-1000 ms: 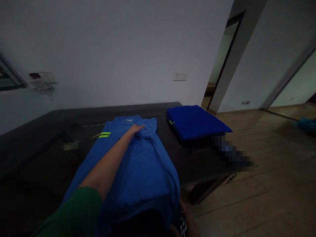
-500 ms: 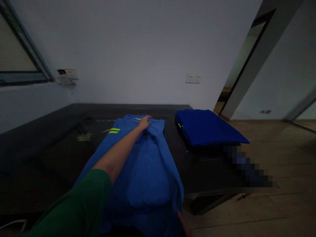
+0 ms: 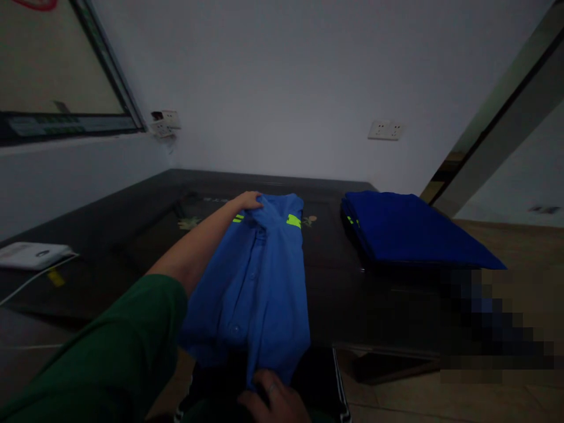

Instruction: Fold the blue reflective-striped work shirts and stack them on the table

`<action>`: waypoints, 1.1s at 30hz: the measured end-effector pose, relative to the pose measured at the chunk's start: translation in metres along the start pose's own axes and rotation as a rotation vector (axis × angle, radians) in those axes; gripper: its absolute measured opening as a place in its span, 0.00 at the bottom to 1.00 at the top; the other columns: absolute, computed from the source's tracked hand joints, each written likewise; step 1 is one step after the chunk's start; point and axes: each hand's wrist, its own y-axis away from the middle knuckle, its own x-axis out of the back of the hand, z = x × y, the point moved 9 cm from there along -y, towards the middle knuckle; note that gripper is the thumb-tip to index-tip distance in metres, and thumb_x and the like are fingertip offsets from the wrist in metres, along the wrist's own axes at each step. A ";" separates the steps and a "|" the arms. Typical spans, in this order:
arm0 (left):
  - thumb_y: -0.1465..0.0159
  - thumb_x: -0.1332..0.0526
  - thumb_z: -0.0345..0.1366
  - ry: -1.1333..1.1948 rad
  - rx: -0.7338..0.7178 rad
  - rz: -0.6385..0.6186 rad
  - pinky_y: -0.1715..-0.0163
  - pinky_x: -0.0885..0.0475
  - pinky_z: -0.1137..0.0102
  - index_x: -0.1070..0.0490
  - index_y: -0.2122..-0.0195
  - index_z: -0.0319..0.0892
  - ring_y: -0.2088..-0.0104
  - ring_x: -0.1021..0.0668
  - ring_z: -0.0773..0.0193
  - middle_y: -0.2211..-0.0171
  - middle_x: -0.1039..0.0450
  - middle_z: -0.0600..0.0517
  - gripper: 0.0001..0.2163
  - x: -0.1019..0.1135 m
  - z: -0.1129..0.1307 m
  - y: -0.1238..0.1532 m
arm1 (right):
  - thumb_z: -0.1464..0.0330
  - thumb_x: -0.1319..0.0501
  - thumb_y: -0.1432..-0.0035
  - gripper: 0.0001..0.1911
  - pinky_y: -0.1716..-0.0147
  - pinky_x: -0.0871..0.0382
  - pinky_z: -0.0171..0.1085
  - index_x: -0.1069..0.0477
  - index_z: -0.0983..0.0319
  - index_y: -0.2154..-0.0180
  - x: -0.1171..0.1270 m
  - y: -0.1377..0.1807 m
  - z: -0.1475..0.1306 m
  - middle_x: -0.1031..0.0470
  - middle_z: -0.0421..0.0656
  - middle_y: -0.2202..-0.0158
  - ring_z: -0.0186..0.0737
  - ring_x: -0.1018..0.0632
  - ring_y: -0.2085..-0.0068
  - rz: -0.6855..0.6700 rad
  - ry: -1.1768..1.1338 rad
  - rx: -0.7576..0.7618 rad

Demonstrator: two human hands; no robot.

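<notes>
A blue work shirt point(image 3: 282, 282) with yellow-green reflective stripes lies lengthwise over the dark table, its near end hanging over the front edge. Its long edges are folded in, and a button placket runs down the middle. At the far end, my left hand point(image 3: 252, 201) is closed on the fabric by the collar, fingertips partly hidden in the cloth. My right hand point(image 3: 277, 400), with a ring on one finger, grips the near hem close to my body.
On the right of the dark table point(image 3: 335, 294) lies a stack of folded darker-blue garments point(image 3: 409, 226). A white device point(image 3: 35, 255) with a cable sits at the left. Behind the table stands a wall with a socket point(image 3: 385, 130).
The shirt's right part has been folded inward, making it narrower and bringing a second stripe patch into view. My right hand has come in to the near hem. The view has turned left.
</notes>
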 end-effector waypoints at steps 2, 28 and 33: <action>0.49 0.32 0.37 -0.005 0.017 -0.030 0.43 0.36 0.64 0.31 0.43 0.39 0.43 0.28 0.49 0.44 0.30 0.44 0.30 -0.005 -0.013 0.008 | 0.60 0.37 0.45 0.13 0.75 0.30 0.29 0.31 0.53 0.57 0.002 0.000 -0.003 0.25 0.40 0.61 0.37 0.23 0.66 0.057 0.063 0.082; 0.37 0.42 0.44 0.513 0.031 -0.430 0.65 0.27 0.71 0.21 0.64 0.46 0.67 0.20 0.61 0.68 0.21 0.51 0.12 -0.056 0.056 0.420 | 0.51 0.40 0.45 0.21 0.57 0.27 0.42 0.24 0.61 0.63 0.037 0.053 0.127 0.20 0.49 0.62 0.47 0.21 0.58 0.119 -0.558 -0.743; 0.41 0.38 0.44 0.607 0.185 -0.109 0.49 0.30 0.61 0.26 0.50 0.45 0.51 0.23 0.52 0.51 0.24 0.47 0.19 -0.115 0.046 0.430 | 0.45 0.35 0.56 0.32 0.47 0.33 0.52 0.23 0.62 0.58 0.005 0.039 0.127 0.22 0.52 0.53 0.53 0.24 0.50 0.063 -0.784 -0.809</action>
